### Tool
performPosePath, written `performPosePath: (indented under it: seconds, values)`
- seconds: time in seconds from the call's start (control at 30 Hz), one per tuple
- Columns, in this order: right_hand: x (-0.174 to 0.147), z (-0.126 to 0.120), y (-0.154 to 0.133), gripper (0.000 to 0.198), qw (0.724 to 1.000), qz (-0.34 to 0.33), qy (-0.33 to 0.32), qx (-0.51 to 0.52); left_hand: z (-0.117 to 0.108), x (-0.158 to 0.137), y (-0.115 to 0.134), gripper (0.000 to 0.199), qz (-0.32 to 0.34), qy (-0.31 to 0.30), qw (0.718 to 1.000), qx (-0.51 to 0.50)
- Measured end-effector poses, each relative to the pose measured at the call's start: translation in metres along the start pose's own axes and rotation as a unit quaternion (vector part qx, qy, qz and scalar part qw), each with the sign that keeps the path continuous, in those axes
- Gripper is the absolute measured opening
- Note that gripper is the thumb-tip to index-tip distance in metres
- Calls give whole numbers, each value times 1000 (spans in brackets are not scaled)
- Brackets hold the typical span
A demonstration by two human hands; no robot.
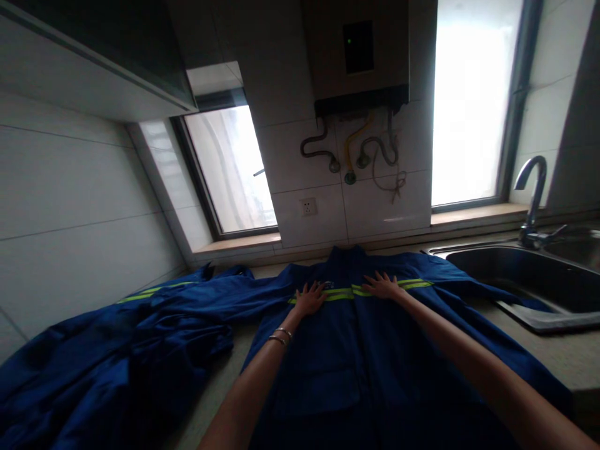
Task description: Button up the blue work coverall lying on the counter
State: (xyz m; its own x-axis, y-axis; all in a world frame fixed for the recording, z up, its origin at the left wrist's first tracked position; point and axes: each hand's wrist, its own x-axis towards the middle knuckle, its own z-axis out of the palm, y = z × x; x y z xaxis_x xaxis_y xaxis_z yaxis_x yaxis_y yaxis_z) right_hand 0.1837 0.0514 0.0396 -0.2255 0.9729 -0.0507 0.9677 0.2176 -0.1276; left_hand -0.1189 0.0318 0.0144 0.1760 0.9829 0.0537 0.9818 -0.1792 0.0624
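Now both hands' fingers (315,289) lie flat on the blue jacket (356,350).

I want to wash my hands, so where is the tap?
In the head view the tap stands at the far right, behind the sink, below the right window.

Jacket (356,350): dark blue, crossed by yellow-green stripe (356,292). Second garment (117,350): same blue, same stripe. Worktop (562,356): speckled beige. Sink (529,275): grey steel.
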Motion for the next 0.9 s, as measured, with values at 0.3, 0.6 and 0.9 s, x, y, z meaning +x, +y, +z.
performPosePath:
  seconds: [0.3,0.6,0.9]
  values:
    - [42,21,10,65,1000,6,26,1,-1,23,-7,54,16,10,1000,22]
    - [36,25,10,62,999,-5,41,-22,2,14,-8,55,8,14,1000,22]
    - [37,31,14,59,997,-21,62,-34,-7,5,1,39,-65,136,976,-158]
